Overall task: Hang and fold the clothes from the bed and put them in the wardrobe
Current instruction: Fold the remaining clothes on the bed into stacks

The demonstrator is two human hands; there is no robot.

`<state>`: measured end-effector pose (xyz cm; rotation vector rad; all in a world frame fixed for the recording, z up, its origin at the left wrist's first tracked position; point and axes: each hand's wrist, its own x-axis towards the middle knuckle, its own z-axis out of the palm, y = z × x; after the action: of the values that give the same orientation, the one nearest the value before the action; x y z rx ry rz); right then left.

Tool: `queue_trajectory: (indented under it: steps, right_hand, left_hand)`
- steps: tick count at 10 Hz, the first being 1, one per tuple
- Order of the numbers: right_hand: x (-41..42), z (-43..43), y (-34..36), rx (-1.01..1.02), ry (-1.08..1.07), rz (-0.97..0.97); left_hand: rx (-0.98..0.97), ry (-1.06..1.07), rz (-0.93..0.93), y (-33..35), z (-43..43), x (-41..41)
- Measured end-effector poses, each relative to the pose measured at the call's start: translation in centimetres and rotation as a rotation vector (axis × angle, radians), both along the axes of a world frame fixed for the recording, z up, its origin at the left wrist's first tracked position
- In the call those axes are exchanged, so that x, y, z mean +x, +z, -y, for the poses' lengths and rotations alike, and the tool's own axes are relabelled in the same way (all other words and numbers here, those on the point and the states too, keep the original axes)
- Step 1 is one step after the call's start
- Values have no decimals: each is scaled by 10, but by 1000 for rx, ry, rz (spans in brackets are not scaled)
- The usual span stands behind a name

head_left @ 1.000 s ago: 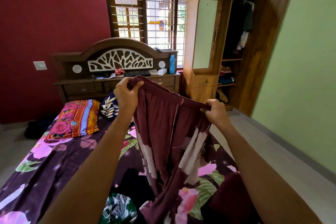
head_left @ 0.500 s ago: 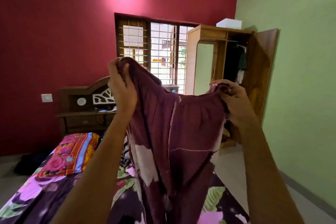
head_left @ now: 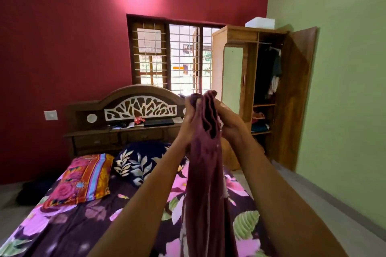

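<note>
Held up: soft maroon cloth garment [head_left: 205, 173] hangs straight down

Up top, left hand [head_left: 191, 115] & right hand [head_left: 226, 120] sit close together, each grip curled tight on its top edge. It hangs long-ways over the flowery bed [head_left: 73, 225]. The open wooden wardrobe [head_left: 300, 89] is ahead, on the right hand's side.

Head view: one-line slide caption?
Left hand and right hand grip a maroon cloth garment bunched over the floral-sheeted bed, open wooden wardrobe behind.
</note>
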<state>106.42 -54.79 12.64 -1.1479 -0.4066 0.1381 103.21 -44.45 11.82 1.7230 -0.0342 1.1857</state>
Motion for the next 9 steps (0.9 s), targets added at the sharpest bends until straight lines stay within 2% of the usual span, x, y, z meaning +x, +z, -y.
queue_trajectory:
  steps: [1,2,3,4,6,8,9]
  right_hand:
    - [2,7,-6,-16,-43,-26]
    - [-5,17,-17,25,-147,49]
    - [-19,29,-33,-200,-51,213]
    - [-20,31,-45,-444,-49,297]
    - [-6,42,-46,-270,-216,252]
    - [5,67,-36,-605,-231,375]
    - [6,65,-40,-921,-254,445]
  left_hand:
    - [-73,-459,59,-19,0,16]
    - [-92,-513,40,-17,-10,13]
    - [-99,-443,58,-7,-15,12]
    - [-84,-446,70,-5,-23,15]
    - [-77,-415,28,-14,-39,15]
    - [-51,-712,-450,-34,-85,9]
    - [21,-693,-703,-44,-94,10]
